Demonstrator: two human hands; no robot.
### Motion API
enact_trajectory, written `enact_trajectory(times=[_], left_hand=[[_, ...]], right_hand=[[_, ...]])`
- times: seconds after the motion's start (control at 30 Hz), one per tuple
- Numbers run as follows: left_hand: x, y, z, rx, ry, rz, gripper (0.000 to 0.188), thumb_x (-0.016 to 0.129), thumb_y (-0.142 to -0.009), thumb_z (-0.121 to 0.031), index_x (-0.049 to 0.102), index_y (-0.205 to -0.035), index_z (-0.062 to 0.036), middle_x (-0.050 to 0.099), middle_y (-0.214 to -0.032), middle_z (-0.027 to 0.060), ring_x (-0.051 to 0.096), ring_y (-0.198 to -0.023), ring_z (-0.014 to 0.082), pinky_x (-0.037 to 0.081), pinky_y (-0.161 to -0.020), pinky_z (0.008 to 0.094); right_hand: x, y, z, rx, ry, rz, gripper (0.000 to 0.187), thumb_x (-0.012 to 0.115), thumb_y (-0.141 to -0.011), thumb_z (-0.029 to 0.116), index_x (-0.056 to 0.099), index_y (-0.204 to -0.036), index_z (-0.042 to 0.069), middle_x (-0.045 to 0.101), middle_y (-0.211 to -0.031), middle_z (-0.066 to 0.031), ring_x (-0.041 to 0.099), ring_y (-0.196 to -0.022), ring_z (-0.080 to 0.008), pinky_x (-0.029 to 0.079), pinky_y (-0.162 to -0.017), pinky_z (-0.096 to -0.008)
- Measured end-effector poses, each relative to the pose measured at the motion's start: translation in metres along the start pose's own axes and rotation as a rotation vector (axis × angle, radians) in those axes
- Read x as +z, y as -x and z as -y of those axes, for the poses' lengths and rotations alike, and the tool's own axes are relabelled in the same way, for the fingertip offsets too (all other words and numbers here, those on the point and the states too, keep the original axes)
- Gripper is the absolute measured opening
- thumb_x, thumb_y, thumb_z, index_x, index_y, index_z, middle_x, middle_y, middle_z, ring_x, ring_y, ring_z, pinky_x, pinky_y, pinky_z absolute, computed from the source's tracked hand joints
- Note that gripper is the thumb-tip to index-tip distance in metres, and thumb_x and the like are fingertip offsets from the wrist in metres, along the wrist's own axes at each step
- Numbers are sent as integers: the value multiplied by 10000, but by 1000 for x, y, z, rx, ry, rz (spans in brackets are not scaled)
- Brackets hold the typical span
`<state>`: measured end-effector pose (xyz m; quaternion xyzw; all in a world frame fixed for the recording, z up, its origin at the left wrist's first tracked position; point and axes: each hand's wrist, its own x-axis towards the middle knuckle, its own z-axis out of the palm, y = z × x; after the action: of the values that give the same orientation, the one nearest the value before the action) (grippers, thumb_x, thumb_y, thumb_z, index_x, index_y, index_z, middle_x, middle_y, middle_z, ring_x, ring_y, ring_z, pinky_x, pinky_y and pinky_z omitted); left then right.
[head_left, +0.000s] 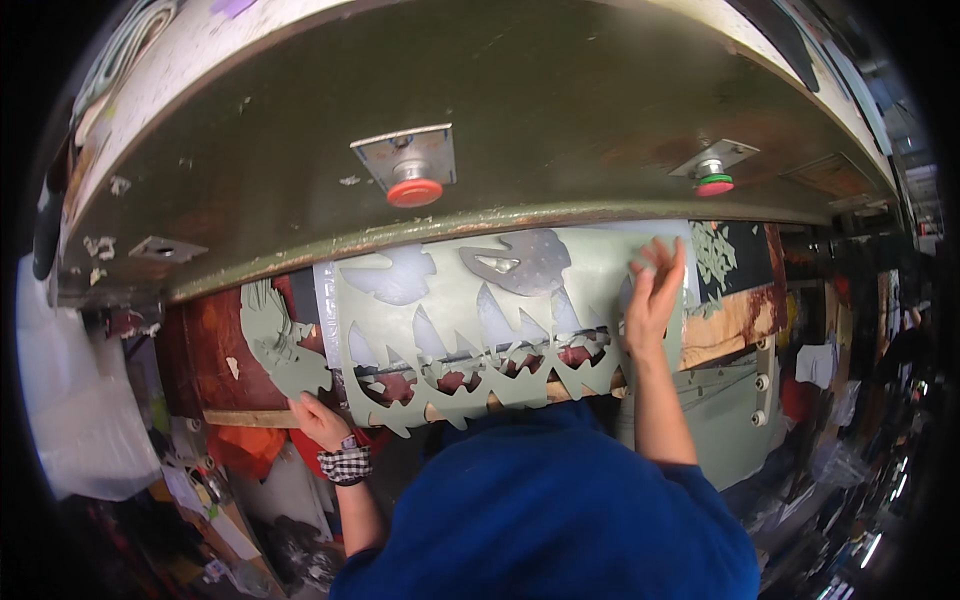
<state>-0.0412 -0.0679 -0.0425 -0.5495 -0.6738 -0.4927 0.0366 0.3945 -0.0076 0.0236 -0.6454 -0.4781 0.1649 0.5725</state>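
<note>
A pale green sheet (462,315) with several curved and pointed cut-outs lies on a whitish board (327,305) under the press beam. On its far part rests a grey, curved flat shape (530,262) with an opening in it, perhaps a cutting die. My right hand (655,295) is over the sheet's right end, its fingers spread and pointing away from me; whether it touches the sheet is hard to tell. My left hand (322,425), with a checked band at the wrist, is closed at the near tip of a stack of cut green pieces (275,340).
The dark green press beam (560,110) spans the far side, with a red button (414,190) and a green-and-red button (714,184). Green scraps (712,255) lie at the right. A worn wooden edge (735,320) runs along the front. Clear plastic (90,400) hangs at the left.
</note>
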Motion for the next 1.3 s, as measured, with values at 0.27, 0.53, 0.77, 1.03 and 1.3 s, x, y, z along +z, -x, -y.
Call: enact_trajectory(times=[0.27,0.53,0.77,1.03,1.3], left_hand=[[5,-19,-23,-126,-91,142,252,430,-989,-177,550,-911,30,557,-711,235,534,-613,404,417,-546,441],[27,-29,-14,-82,-191,126,263,437,-984,-211,528,-868,7,535,-659,259,519,-583,460,384,-493,484],[0,-15,-29,-134,-207,177,314,416,-999,-229,512,-850,31,500,-673,268,478,-598,452,378,-519,465],[8,-7,-20,-166,-212,204,308,420,-1004,-225,527,-884,38,507,-671,253,467,-583,425,382,-520,443],[3,30,3,-185,-250,254,285,403,-986,-175,559,-1032,59,561,-729,283,531,-651,472,396,-542,479]], right_hand=[[-11,-94,66,-437,369,-379,854,392,-952,528,78,-1460,-82,139,-1501,-300,180,-1396,-396,131,-1134,-459],[-13,-19,34,-204,2,-544,421,542,-929,115,392,-1294,-31,452,-1278,-149,449,-1169,-251,365,-1007,-389],[-5,41,27,-417,370,-73,271,744,-709,64,632,-939,-27,606,-1024,-135,550,-1001,-343,457,-875,-407],[37,17,31,-195,599,241,888,878,-566,334,495,-1216,-133,465,-1295,-243,351,-1292,-427,389,-1027,-464],[69,22,2,-206,338,473,1021,886,-539,199,346,-1368,-53,421,-1331,-252,341,-1292,-464,361,-1045,-482]])
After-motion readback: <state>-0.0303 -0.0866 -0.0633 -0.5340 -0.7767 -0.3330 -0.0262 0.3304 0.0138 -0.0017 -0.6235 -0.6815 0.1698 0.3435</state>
